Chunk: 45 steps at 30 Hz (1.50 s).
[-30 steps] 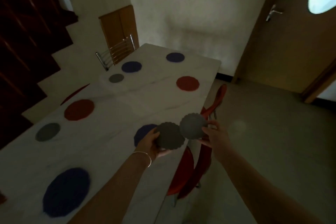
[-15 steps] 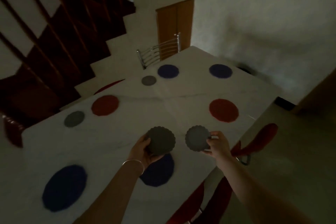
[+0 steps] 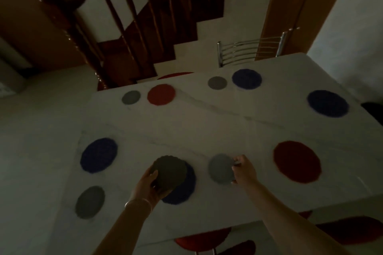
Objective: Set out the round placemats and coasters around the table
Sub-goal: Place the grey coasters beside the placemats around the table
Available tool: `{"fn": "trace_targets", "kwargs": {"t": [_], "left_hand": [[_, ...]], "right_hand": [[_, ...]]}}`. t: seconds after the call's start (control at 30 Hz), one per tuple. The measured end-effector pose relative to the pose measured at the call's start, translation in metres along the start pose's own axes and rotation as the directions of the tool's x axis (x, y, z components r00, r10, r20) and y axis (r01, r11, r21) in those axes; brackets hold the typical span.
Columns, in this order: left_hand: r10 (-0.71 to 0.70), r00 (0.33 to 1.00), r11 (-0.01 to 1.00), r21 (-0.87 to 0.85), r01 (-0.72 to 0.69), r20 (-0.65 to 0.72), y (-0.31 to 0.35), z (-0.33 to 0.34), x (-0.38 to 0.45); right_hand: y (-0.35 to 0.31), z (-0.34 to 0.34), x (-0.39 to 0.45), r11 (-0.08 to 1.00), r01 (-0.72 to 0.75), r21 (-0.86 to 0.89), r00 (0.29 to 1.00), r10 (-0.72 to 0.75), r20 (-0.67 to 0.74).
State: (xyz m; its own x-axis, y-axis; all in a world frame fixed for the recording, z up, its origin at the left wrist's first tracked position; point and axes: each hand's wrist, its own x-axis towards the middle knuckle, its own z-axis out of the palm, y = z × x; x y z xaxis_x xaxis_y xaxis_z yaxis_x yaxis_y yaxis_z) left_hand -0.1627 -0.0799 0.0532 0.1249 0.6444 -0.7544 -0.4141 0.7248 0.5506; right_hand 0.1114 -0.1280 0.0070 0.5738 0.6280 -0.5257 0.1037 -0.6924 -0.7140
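My left hand [image 3: 148, 185] grips a stack of dark grey scalloped coasters [image 3: 170, 173] above a blue placemat [image 3: 184, 189] on the white table [image 3: 207, 122]. My right hand [image 3: 243, 170] holds one grey coaster [image 3: 220, 168] low over the table, to the right of that blue mat; whether it touches the table I cannot tell. Blue placemats [image 3: 99, 155] [image 3: 246, 78] [image 3: 327, 103] and red placemats [image 3: 296, 161] [image 3: 161, 94] lie around the table. Grey coasters lie at the near left [image 3: 90, 202], far left [image 3: 131, 97] and far middle [image 3: 217, 82].
Red chairs [image 3: 204, 240] [image 3: 350, 230] stand tucked at the near edge. A metal-backed chair [image 3: 250, 49] stands at the far side, with another red seat [image 3: 175, 75] next to it. A wooden staircase [image 3: 128, 23] rises beyond the table, and a wooden door [image 3: 296, 14] is at the back right.
The view has swung left and down over the table. My right hand has carried its coaster down and apart from the stack, to the table beside the blue mat.
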Motion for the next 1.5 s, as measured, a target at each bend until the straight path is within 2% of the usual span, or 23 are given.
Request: {"fn": "trace_targets", "kwargs": {"t": [0.1,0.23,0.5,0.67,0.8,0.93,1.07,1.23,1.33,1.5], "left_hand": [[-0.016,0.999,0.999,-0.039,0.015,-0.028,-0.011,-0.004,-0.005],[-0.017,0.999,0.997,-0.076,0.014,-0.042,-0.017,-0.009,-0.008],[-0.043,0.999,0.994,-0.099,0.040,-0.033,-0.033,0.007,-0.014],[-0.056,0.997,0.996,-0.067,0.059,0.057,-0.042,0.041,-0.016],[-0.077,0.984,0.997,0.031,0.073,0.163,-0.051,0.080,-0.019],[-0.073,0.974,0.989,0.145,0.042,0.213,-0.067,0.124,-0.021],[-0.094,0.955,0.978,0.206,0.035,0.281,-0.092,0.170,-0.024],[-0.128,0.929,0.966,0.255,0.038,0.348,-0.128,0.228,-0.025],[-0.118,0.934,0.968,0.251,0.032,0.337,-0.150,0.267,-0.025],[-0.040,0.967,0.991,0.132,0.007,0.253,-0.201,0.327,-0.029]], "right_hand": [[0.000,0.008,0.003,0.997,0.042,-0.061,0.999,-0.040,0.032],[0.008,0.008,0.010,0.942,0.157,-0.297,0.987,-0.154,0.036],[0.013,-0.005,0.006,0.870,0.209,-0.447,0.977,-0.204,0.060],[-0.004,-0.013,-0.014,0.921,0.336,-0.198,0.941,-0.318,0.118],[-0.018,-0.026,-0.037,0.949,0.303,0.091,0.932,-0.315,0.180],[-0.018,-0.057,-0.044,0.947,0.270,0.172,0.955,-0.287,0.081],[-0.003,-0.112,-0.034,0.951,0.148,0.271,0.983,-0.171,0.062],[0.015,-0.184,-0.018,0.872,0.011,0.490,0.999,-0.034,0.037],[0.026,-0.227,-0.002,0.811,-0.026,0.584,0.999,-0.003,0.048],[0.053,-0.304,0.043,0.820,0.007,0.572,0.994,-0.067,0.084]]}}
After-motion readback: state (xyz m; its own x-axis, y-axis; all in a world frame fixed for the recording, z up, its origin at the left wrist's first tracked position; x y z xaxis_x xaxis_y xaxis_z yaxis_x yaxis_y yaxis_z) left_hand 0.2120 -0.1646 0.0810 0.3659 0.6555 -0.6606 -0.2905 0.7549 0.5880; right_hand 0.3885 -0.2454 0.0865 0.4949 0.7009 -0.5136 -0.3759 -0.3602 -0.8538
